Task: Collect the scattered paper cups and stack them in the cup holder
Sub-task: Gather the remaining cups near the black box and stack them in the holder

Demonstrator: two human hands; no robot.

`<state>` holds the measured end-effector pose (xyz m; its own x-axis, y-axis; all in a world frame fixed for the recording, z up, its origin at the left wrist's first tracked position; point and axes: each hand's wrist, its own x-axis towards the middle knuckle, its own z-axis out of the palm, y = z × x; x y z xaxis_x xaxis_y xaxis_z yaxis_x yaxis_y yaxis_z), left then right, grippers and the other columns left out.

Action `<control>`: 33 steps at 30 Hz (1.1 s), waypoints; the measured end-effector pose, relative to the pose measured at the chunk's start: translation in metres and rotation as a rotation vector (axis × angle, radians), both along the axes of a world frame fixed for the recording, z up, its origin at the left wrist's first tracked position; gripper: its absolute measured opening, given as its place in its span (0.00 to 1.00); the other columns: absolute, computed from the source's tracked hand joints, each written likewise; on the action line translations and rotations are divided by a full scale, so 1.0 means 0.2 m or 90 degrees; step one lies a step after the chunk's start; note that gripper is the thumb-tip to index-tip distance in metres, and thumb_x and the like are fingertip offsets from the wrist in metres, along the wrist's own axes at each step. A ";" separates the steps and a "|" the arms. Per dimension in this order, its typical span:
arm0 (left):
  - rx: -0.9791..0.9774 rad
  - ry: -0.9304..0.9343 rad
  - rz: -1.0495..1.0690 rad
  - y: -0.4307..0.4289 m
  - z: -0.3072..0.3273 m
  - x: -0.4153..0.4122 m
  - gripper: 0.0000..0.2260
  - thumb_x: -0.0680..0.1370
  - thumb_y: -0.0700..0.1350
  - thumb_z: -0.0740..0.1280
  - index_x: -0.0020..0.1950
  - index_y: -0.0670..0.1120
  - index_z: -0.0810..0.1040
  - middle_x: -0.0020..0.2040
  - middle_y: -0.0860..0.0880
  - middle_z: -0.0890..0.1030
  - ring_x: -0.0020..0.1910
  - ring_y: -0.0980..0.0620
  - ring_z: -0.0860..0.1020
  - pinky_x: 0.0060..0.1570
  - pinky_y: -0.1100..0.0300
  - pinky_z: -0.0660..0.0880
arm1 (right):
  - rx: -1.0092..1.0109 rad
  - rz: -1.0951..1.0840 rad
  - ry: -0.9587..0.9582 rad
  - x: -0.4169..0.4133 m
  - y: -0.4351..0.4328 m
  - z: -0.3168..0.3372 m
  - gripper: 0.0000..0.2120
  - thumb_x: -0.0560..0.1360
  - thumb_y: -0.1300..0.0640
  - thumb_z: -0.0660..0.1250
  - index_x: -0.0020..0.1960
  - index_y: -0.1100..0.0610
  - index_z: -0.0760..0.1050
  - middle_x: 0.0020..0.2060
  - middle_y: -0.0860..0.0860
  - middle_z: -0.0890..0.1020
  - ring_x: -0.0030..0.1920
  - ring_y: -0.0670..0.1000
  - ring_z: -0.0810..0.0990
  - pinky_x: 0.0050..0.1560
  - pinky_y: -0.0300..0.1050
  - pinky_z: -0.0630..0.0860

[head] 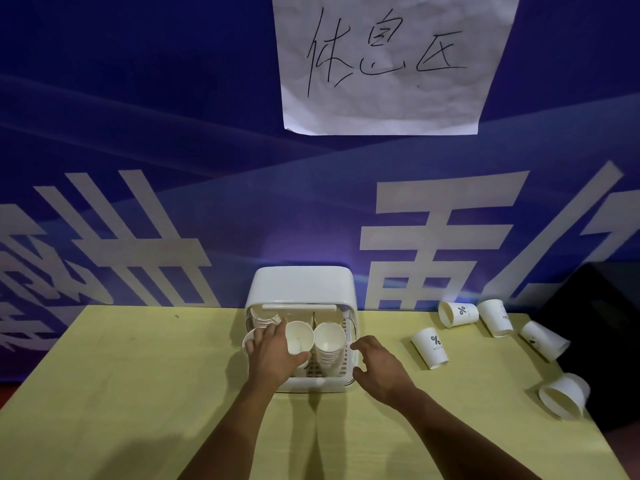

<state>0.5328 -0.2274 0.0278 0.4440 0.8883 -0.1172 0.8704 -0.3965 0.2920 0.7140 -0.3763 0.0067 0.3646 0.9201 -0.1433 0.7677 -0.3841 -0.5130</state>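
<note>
The left hand [273, 355] reaches into the cup holder [301, 282], its thumb curled under a white paper cup [299, 337] and its fingers over the cup's far side, so it seems to grip that cup, though the palm hides the contact. The cup's round mouth tilts up toward the camera, with its long axis running down and away into the holder. Another cup rim [248, 341] peeks out at the left of the knuckles.

The right hand [377, 367] holds nothing. Its fingers are loosely curved just beside the holder's right wall, and whether they touch it cannot be told.

The holder is a smooth white plastic box with rounded corners and a slotted floor (its lid is tipped back). A nested stack [329, 341] stands inside just right of the held cup, mouth tilted the same way.

Five loose cups [429, 348] lie tipped over at the right of the pale yellow wood-grain table [138, 375], well apart from the holder. Behind it hangs a blue banner [138, 133] bearing a creased handwritten paper sheet [388, 64].
</note>
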 end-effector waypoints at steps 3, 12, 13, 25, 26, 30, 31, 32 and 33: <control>-0.005 0.004 -0.001 -0.01 0.01 0.02 0.40 0.70 0.67 0.68 0.78 0.53 0.61 0.75 0.53 0.65 0.75 0.48 0.59 0.69 0.49 0.57 | -0.001 0.002 -0.003 0.01 -0.01 0.00 0.23 0.76 0.51 0.66 0.70 0.51 0.70 0.69 0.46 0.71 0.61 0.49 0.77 0.57 0.42 0.77; -0.068 -0.101 -0.057 -0.04 0.00 0.04 0.30 0.71 0.62 0.70 0.71 0.55 0.71 0.69 0.55 0.71 0.70 0.49 0.63 0.65 0.52 0.61 | -0.010 0.004 -0.012 -0.01 0.00 -0.01 0.23 0.77 0.55 0.66 0.71 0.50 0.69 0.70 0.47 0.70 0.64 0.50 0.75 0.59 0.45 0.77; -0.080 -0.116 -0.069 -0.05 0.00 0.06 0.29 0.71 0.62 0.71 0.70 0.54 0.71 0.69 0.55 0.72 0.69 0.50 0.64 0.65 0.52 0.62 | -0.012 0.000 -0.013 -0.01 0.00 0.00 0.23 0.77 0.57 0.66 0.71 0.50 0.69 0.70 0.47 0.70 0.63 0.50 0.76 0.59 0.45 0.77; -0.200 -0.200 -0.199 -0.31 0.05 0.45 0.21 0.72 0.59 0.73 0.61 0.52 0.77 0.50 0.56 0.79 0.46 0.59 0.77 0.47 0.64 0.74 | -0.039 -0.124 -0.028 0.25 -0.28 0.01 0.24 0.77 0.61 0.64 0.72 0.52 0.69 0.69 0.49 0.71 0.60 0.51 0.77 0.56 0.47 0.79; -0.212 -0.192 -0.210 -0.34 0.05 0.51 0.21 0.72 0.60 0.73 0.61 0.53 0.77 0.51 0.56 0.79 0.47 0.58 0.77 0.47 0.64 0.75 | -0.041 -0.139 -0.024 0.29 -0.32 0.01 0.24 0.77 0.61 0.64 0.72 0.52 0.68 0.69 0.49 0.71 0.62 0.52 0.76 0.57 0.47 0.79; -0.269 -0.157 -0.251 -0.46 0.01 0.69 0.23 0.72 0.61 0.72 0.64 0.53 0.75 0.54 0.54 0.78 0.48 0.57 0.77 0.50 0.60 0.77 | -0.057 -0.197 -0.005 0.43 -0.49 0.01 0.24 0.76 0.62 0.62 0.72 0.53 0.67 0.69 0.50 0.69 0.65 0.54 0.74 0.59 0.50 0.77; -0.287 -0.139 -0.260 -0.50 0.00 0.74 0.25 0.73 0.61 0.72 0.65 0.53 0.74 0.56 0.53 0.77 0.49 0.56 0.77 0.52 0.60 0.76 | -0.062 -0.214 0.002 0.47 -0.53 0.01 0.24 0.76 0.61 0.61 0.72 0.53 0.67 0.69 0.50 0.69 0.64 0.54 0.74 0.59 0.50 0.76; -0.311 -0.117 -0.267 -0.53 -0.01 0.78 0.26 0.73 0.62 0.71 0.67 0.53 0.72 0.59 0.52 0.77 0.52 0.54 0.77 0.53 0.60 0.75 | -0.066 -0.229 0.007 0.51 -0.57 0.01 0.25 0.76 0.61 0.61 0.72 0.53 0.67 0.68 0.51 0.69 0.63 0.55 0.75 0.58 0.50 0.76; -0.340 -0.092 -0.270 -0.55 -0.03 0.81 0.28 0.73 0.63 0.70 0.69 0.53 0.70 0.62 0.51 0.75 0.55 0.53 0.76 0.53 0.60 0.74 | -0.073 -0.241 0.012 0.54 -0.60 0.00 0.25 0.75 0.61 0.61 0.72 0.53 0.67 0.67 0.51 0.69 0.61 0.55 0.76 0.56 0.50 0.76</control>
